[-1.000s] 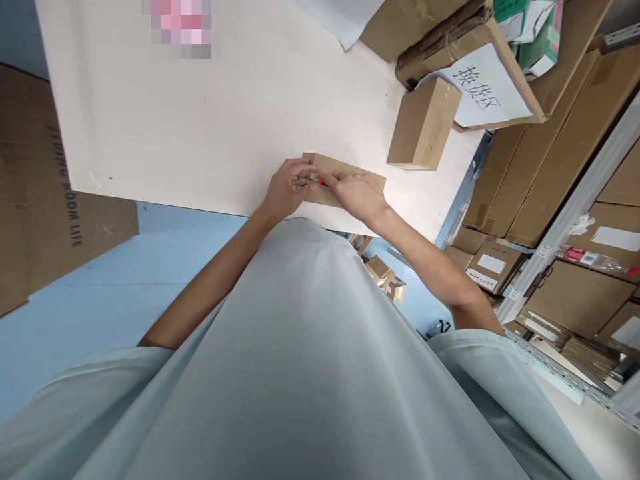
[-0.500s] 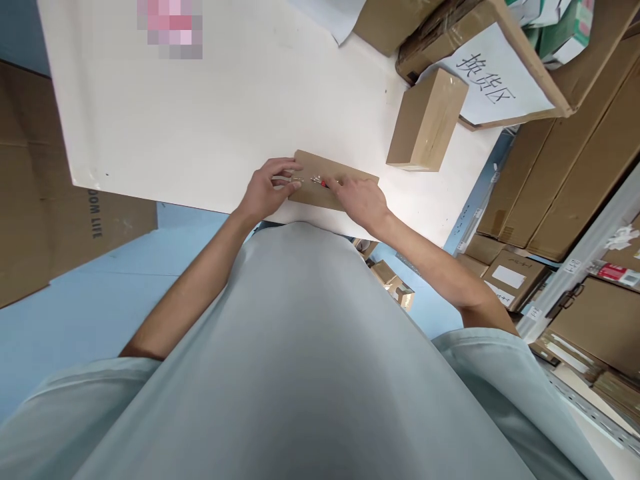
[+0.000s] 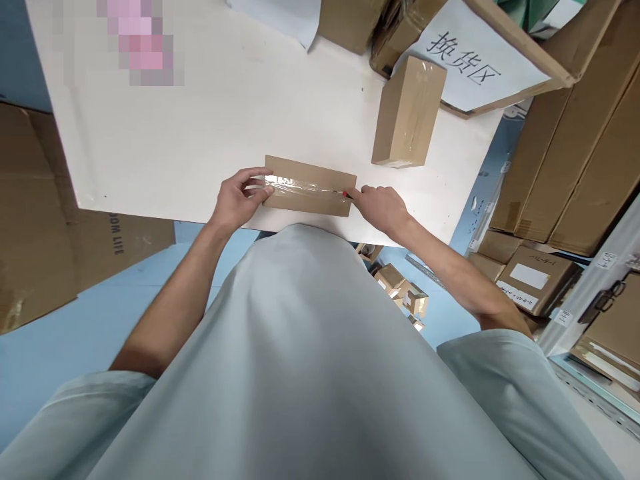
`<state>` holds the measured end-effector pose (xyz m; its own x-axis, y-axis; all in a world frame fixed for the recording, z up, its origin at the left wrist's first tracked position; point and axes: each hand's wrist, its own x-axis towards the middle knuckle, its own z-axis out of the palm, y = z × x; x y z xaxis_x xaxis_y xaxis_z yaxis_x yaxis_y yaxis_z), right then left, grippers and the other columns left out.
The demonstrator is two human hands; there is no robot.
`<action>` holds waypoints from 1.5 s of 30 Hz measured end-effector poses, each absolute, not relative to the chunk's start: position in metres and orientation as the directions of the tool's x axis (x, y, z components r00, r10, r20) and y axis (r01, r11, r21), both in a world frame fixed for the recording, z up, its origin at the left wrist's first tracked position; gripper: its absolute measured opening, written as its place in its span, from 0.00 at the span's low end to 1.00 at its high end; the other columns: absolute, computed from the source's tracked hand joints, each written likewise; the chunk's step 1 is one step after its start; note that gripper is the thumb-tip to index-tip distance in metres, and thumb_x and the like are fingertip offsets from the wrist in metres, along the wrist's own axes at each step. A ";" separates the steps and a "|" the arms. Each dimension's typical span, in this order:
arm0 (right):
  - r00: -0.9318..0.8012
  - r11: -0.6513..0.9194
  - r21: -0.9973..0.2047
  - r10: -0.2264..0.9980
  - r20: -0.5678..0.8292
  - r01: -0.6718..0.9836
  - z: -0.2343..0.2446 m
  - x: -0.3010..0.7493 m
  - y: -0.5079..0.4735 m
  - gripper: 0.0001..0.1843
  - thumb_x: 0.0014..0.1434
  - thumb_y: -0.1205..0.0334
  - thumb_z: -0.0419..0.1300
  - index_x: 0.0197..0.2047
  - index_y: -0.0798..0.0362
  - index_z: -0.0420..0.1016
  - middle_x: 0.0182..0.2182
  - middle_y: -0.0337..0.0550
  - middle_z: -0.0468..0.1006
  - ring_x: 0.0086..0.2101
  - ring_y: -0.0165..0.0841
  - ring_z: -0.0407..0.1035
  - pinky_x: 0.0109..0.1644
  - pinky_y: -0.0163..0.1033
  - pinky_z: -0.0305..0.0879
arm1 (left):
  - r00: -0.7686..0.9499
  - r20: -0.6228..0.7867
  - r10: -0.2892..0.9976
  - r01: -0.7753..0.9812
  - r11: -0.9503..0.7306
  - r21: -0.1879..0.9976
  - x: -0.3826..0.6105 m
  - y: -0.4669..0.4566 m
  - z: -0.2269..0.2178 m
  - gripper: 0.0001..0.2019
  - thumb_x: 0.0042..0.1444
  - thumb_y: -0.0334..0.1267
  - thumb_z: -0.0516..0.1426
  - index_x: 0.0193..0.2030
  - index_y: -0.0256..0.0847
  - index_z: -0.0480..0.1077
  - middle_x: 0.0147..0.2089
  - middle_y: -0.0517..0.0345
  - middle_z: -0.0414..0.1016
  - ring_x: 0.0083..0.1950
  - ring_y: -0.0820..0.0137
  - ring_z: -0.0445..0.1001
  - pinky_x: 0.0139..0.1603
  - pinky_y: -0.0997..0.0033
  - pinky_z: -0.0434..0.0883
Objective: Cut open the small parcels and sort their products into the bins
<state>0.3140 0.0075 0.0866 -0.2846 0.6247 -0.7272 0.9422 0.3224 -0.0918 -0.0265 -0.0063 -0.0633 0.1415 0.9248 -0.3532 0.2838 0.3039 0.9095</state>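
A brown cardboard box [image 3: 305, 203] lies near the table's front edge, with shiny clear tape [image 3: 295, 185] along its top. My left hand [image 3: 243, 198] grips the box's left end, thumb on the top face and fingers at the far corner. At the other end, my right hand [image 3: 381, 208] is closed round a small knife [image 3: 345, 194], of which a red part and a thin dark tip show. The tip rests at the tape near the right edge of the box. Most of the knife's handle is hidden in my fingers.
A second cardboard box [image 3: 411, 113] stands upright to the right on the white table [image 3: 210, 113]. Behind it is a large open carton with a handwritten sheet [image 3: 463, 57]. Shelving with cartons [image 3: 533, 280] lines the right side; a big carton [image 3: 45, 220] stands left.
My right hand has drawn the knife rightward along the tape to the box's right end. My left hand now grips the left end, and more of the taped top shows.
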 end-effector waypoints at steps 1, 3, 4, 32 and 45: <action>-0.296 0.307 -0.119 0.631 -0.717 0.944 0.087 0.310 0.008 0.26 0.83 0.60 0.48 0.76 0.49 0.73 0.50 0.60 0.88 0.45 0.51 0.83 0.50 0.50 0.69 | 0.137 -0.354 0.925 0.290 0.305 0.907 -0.026 -0.007 -0.064 0.20 0.63 0.50 0.70 0.59 0.50 0.82 0.59 0.50 0.85 0.56 0.58 0.84 0.57 0.53 0.88; -0.334 0.287 -0.189 0.639 -0.693 0.939 0.088 0.297 0.009 0.26 0.83 0.61 0.46 0.77 0.46 0.73 0.52 0.56 0.88 0.44 0.49 0.82 0.48 0.48 0.69 | 0.128 -0.356 0.926 0.303 0.305 0.903 -0.026 -0.007 -0.064 0.20 0.63 0.49 0.70 0.60 0.49 0.82 0.58 0.50 0.85 0.57 0.58 0.84 0.58 0.54 0.88; -0.362 0.283 -0.231 0.637 -0.680 0.931 0.087 0.288 0.011 0.27 0.84 0.61 0.45 0.77 0.45 0.72 0.53 0.54 0.88 0.45 0.48 0.82 0.46 0.47 0.68 | 0.124 -0.359 0.925 0.308 0.308 0.900 -0.025 -0.007 -0.064 0.20 0.63 0.48 0.70 0.60 0.49 0.82 0.57 0.50 0.85 0.57 0.58 0.84 0.58 0.54 0.88; -0.326 0.372 -0.117 0.568 -0.756 0.921 0.071 0.200 0.033 0.31 0.78 0.71 0.49 0.79 0.48 0.69 0.55 0.54 0.85 0.47 0.48 0.80 0.48 0.46 0.71 | 0.176 -0.348 0.921 0.168 0.320 0.932 -0.025 -0.008 -0.061 0.18 0.65 0.52 0.71 0.58 0.53 0.84 0.67 0.52 0.82 0.61 0.57 0.82 0.61 0.54 0.84; -0.103 0.424 0.178 0.560 -0.822 0.888 0.103 0.278 -0.006 0.37 0.79 0.73 0.42 0.87 0.48 0.54 0.60 0.64 0.82 0.51 0.49 0.84 0.51 0.47 0.74 | 0.197 -0.284 0.938 0.158 0.255 0.954 -0.024 -0.012 -0.068 0.23 0.66 0.59 0.71 0.61 0.52 0.83 0.70 0.50 0.80 0.59 0.61 0.83 0.62 0.58 0.85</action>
